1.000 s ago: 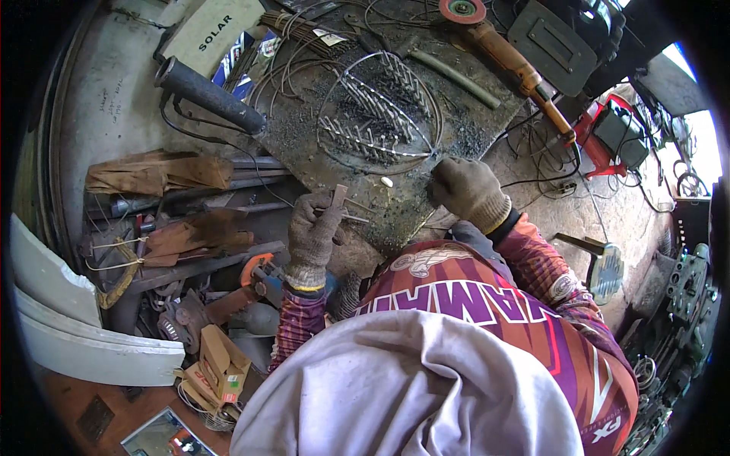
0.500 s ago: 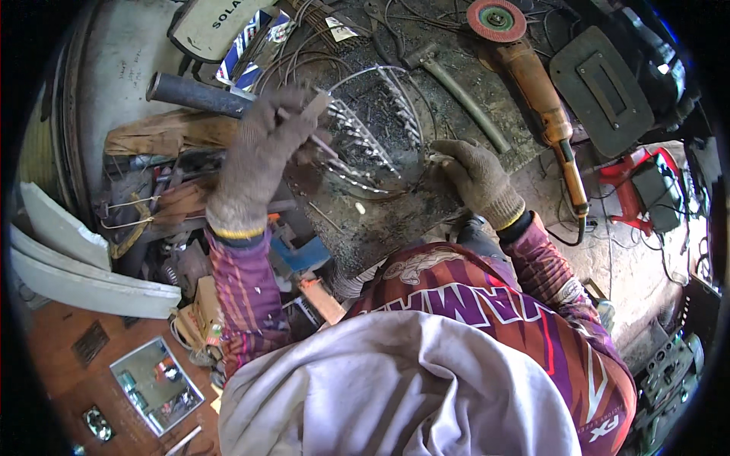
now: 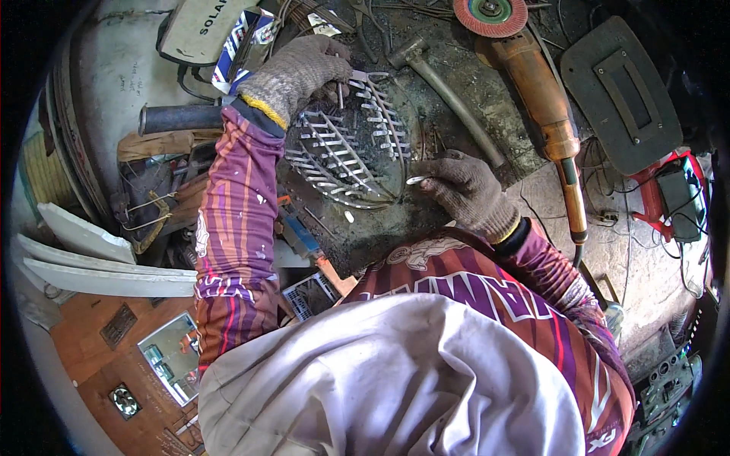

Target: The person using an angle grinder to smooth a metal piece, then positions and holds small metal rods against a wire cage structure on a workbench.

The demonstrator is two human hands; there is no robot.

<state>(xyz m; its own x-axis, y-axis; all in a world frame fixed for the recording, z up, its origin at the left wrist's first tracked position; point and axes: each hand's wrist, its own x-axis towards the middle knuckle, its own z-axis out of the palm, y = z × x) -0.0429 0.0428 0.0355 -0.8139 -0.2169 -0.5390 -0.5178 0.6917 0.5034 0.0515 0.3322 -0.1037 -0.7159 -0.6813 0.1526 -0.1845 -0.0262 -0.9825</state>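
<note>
A round wire frame (image 3: 350, 148) with leaf-shaped rows of short metal strips lies flat on the dark, scorched workbench (image 3: 456, 114). My left hand (image 3: 293, 72), in a grey knitted glove, reaches far forward and rests its fingers on the frame's far left edge. My right hand (image 3: 468, 190), gloved the same way, sits at the frame's near right edge and pinches a small flat metal piece (image 3: 417, 180) between thumb and fingers. A white cloth (image 3: 380, 380) over my head fills the lower picture.
An orange angle grinder (image 3: 532, 76) with a red disc lies at the back right, next to a grey hammer (image 3: 441, 80). A dark welding shield (image 3: 620, 91) and a red box (image 3: 673, 194) are at far right. A black pipe (image 3: 179, 118), scrap metal, white boards (image 3: 99, 262) crowd the left.
My left hand has stretched farther forward, from above the frame to its far left rim. My right hand stays by the near right edge. The view has tilted downward.
</note>
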